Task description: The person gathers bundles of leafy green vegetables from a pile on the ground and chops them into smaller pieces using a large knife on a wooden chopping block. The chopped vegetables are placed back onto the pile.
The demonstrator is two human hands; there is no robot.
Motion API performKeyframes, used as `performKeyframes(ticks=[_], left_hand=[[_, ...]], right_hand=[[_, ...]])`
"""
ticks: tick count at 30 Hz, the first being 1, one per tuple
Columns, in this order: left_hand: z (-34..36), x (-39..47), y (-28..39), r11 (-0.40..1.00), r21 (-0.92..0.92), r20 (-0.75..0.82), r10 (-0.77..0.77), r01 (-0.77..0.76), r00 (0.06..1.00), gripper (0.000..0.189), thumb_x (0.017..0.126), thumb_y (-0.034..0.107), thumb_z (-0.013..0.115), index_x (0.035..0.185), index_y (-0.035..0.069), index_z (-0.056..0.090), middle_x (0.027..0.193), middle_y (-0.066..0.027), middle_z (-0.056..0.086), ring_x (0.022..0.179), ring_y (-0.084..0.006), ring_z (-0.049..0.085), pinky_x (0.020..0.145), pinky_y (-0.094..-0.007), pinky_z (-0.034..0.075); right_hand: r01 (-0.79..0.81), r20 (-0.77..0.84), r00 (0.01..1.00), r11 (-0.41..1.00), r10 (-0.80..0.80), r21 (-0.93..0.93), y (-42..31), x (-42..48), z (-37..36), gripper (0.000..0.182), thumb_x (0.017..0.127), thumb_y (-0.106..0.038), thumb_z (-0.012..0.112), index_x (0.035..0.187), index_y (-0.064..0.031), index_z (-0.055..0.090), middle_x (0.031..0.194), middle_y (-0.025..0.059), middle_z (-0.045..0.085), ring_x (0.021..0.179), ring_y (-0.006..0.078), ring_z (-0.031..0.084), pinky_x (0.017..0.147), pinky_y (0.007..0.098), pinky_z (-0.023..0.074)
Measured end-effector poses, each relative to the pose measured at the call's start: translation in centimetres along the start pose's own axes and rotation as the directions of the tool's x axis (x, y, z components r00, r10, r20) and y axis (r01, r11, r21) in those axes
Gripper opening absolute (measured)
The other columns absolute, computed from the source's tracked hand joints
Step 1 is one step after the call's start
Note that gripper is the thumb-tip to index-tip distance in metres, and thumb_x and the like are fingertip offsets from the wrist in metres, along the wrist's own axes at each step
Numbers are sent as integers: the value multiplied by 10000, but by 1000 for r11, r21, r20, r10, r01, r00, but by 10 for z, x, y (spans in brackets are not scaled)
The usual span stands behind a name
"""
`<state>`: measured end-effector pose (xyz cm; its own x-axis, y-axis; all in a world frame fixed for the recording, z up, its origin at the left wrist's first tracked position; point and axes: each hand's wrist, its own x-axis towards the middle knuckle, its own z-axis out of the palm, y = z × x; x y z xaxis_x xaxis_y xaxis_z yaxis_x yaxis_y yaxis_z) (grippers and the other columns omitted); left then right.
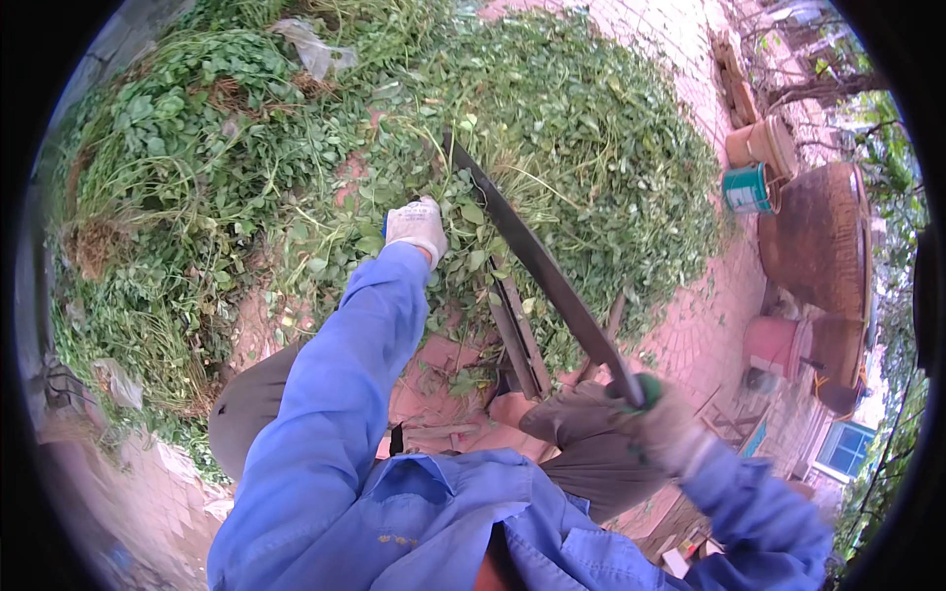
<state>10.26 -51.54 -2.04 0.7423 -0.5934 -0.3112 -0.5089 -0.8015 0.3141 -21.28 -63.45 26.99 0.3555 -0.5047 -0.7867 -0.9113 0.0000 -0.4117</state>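
Note:
My right hand (661, 428), in a pale work glove with green on it, grips the near end of a long dark blade (543, 258). The blade slants up and away, its far end low among the leaves. Beneath it lies the narrow slotted bed (517, 332) of a lever fodder cutter, partly covered by foliage. My left hand (417, 225), in a white glove with blue at the fingers, is closed around leafy green stalks (467, 221) left of the blade. Its fingertips are hidden. The blade stands apart from the bed at the near end.
Cut greenery (621, 148) is heaped beyond the blade. Whole plants with roots (100, 244) lie to the left, with a plastic scrap (314, 48). At right stand a teal can (748, 188), a tan bucket (761, 148), a large brown vat (813, 236) and a pink bucket (772, 346).

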Motion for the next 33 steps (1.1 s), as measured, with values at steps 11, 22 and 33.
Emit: performKeyframes(ticks=[11, 22, 33], left_hand=[[-21, -13, 5, 997, -56, 82, -50, 55, 995, 288, 854, 139, 616, 1105, 25, 698, 1089, -214, 726, 1051, -358, 703, 917, -442, 550], [-45, -111, 28, 774, 27, 200, 616, -633, 762, 353, 739, 95, 666, 1078, 2, 644, 1013, -192, 709, 998, -335, 700, 877, -416, 535], [-26, 32, 66, 995, -14, -286, 92, -101, 954, 331, 828, 125, 641, 1136, 7, 610, 1192, -218, 591, 1055, -379, 618, 850, -455, 542]], right_hand=[[75, -251, 947, 897, -201, -436, 230, 164, 147, 317, 831, -319, 752, 1103, -164, 702, 1009, 188, 727, 934, 401, 687, 793, 492, 542], [475, -172, 758, 714, -629, -513, -77, -28, -33, 494, 842, -141, 763, 1302, -30, 620, 800, 170, 705, 634, 194, 663, 598, 355, 529], [324, -74, 811, 551, -581, -769, -292, -39, -77, 404, 826, -180, 812, 1180, -15, 706, 789, 55, 685, 596, 88, 600, 495, 274, 489]])
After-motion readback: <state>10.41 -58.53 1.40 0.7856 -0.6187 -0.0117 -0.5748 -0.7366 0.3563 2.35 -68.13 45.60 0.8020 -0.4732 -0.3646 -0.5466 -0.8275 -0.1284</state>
